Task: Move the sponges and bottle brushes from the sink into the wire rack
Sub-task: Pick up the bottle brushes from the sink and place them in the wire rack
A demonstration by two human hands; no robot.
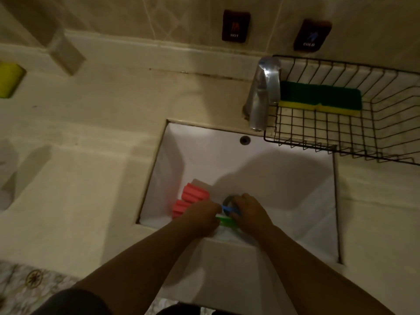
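Both my hands reach down into the white sink [272, 178]. My left hand [200, 218] and my right hand [247, 211] close together around a blue handle [228, 209] and a green handle [226, 221] of bottle brushes. Pink ribbed brush heads [193, 196] stick out to the left of my left hand, lying against the sink's left wall. The black wire rack [354, 153] stands on the counter at the right, behind the sink, holding a green and yellow sponge [320, 98]. The brushes' middle parts are hidden under my hands.
A chrome tap [263, 94] rises between sink and rack. A yellow sponge [9, 79] lies at the far left counter edge. Hot and cold plates [236, 25] sit on the tiled wall. The drain [227, 200] lies just behind my hands.
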